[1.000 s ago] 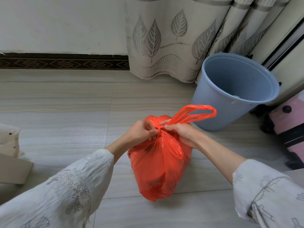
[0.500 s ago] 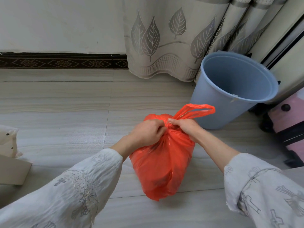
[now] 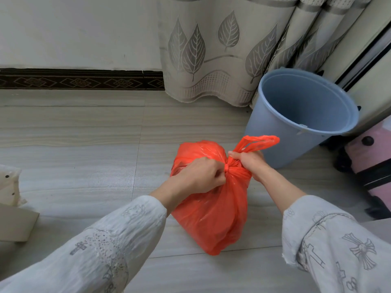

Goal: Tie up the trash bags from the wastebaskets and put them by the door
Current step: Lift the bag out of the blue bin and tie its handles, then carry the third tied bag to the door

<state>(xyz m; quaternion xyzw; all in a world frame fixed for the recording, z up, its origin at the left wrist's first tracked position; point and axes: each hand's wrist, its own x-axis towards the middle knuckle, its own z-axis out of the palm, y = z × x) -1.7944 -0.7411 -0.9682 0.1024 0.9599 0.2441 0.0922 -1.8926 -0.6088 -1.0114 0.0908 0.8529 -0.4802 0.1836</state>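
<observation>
A full orange-red trash bag [image 3: 213, 216] hangs in front of me above the tiled floor, its neck pinched into a small knot between my hands. My left hand [image 3: 200, 175] is fisted on the bag's left handle, which is hidden inside the fist. My right hand [image 3: 247, 161] grips the right handle, whose loop [image 3: 259, 142] sticks out to the upper right. A light blue wastebasket [image 3: 273, 132] stands open behind the bag on the right, with no liner in it.
A leaf-patterned curtain [image 3: 211, 51] hangs behind the wastebasket against a white wall with a dark patterned baseboard [image 3: 74, 82]. A pink suitcase [image 3: 370, 166] stands at the right edge. Cardboard and a white spotted object [image 3: 10, 191] lie at the left edge.
My hands have drawn the two handles apart and the knot at the bag's neck has tightened. The bag has bunched up under the knot.
</observation>
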